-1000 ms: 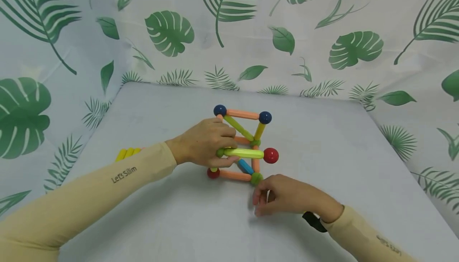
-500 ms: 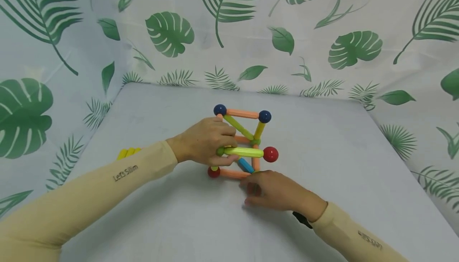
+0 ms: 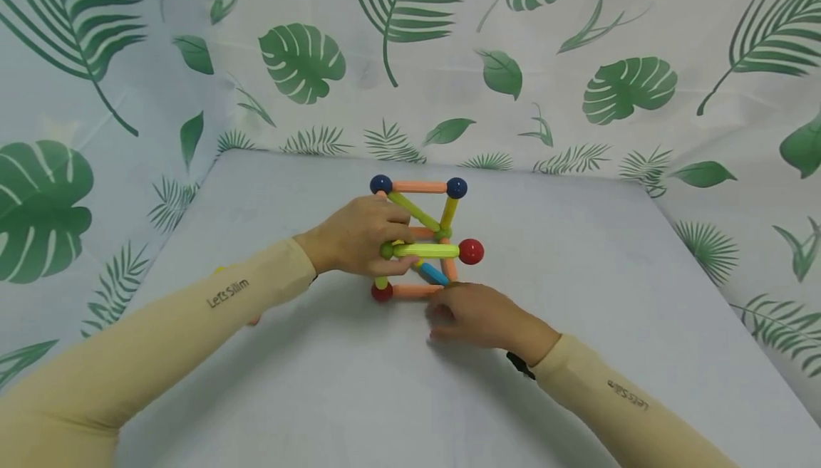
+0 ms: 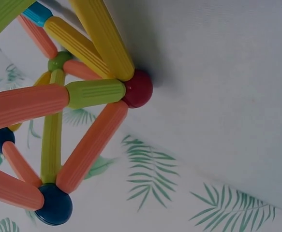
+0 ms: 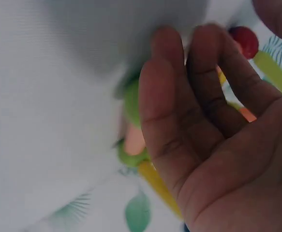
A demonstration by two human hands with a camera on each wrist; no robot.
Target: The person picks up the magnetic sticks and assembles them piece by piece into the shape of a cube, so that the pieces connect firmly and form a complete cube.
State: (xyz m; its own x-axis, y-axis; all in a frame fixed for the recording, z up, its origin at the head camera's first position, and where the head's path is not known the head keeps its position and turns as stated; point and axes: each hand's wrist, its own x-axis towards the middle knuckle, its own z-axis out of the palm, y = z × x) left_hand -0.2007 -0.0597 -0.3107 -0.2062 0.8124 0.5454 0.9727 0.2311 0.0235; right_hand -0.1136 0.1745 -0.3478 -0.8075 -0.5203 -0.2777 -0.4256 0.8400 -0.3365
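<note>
A frame of coloured rods and balls (image 3: 420, 240) stands mid-table. My left hand (image 3: 365, 240) grips its left side, fingers curled round the yellow-green rod (image 3: 426, 249) near a green ball (image 3: 387, 249). A red ball (image 3: 471, 251) ends that rod. My right hand (image 3: 474, 315) lies against the near right corner and covers the ball there. In the right wrist view its fingers (image 5: 170, 106) are loosely bent beside a blurred green ball (image 5: 132, 104), the thumb apart. The left wrist view shows a red ball (image 4: 138, 88) on the table and a blue ball (image 4: 56, 205).
The grey table (image 3: 577, 276) is backed and flanked by leaf-print cloth (image 3: 577, 62). A small orange piece (image 3: 254, 320) peeks out under my left forearm. Two blue balls (image 3: 380, 184) top the frame's far side.
My right hand slid left and forward from the table to the frame's near right corner, covering the green ball. The frame, held by my left hand, shifted slightly away.
</note>
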